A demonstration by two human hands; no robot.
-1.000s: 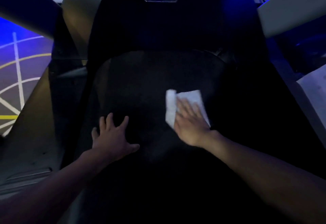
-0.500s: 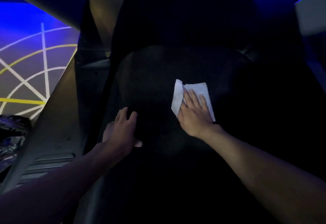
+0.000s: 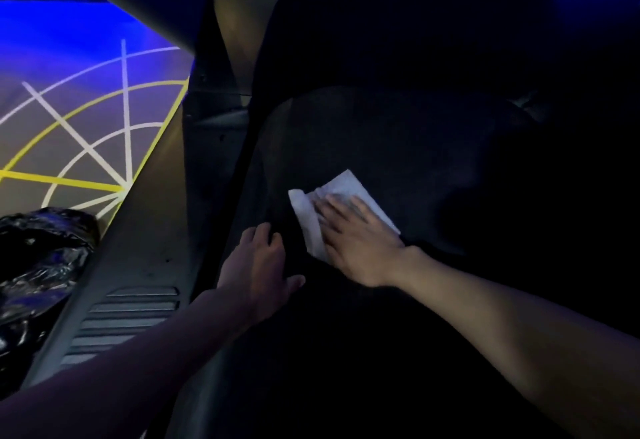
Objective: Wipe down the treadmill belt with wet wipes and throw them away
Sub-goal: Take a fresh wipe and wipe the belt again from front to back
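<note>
The black treadmill belt [image 3: 398,134] fills the middle of the dim view. A white wet wipe [image 3: 346,186] lies flat on it, left of centre, one edge folded over. My right hand [image 3: 356,241] presses on the wipe with straight, spread fingers and covers its near half. My left hand [image 3: 259,265] rests on the belt's left edge just beside the wipe, fingers bent slightly over the edge, thumb out, holding nothing.
A grey side rail [image 3: 138,265] with ribbed grip strips runs along the left of the belt. A crumpled black plastic bag [image 3: 38,272] lies on the floor at far left. The floor [image 3: 69,134] has white and yellow lines under blue light. The motor hood [image 3: 405,23] stands beyond the belt.
My right hand has slid the wipe leftward across the belt toward my left hand. The camera has turned left, bringing the rail and black bag further into view.
</note>
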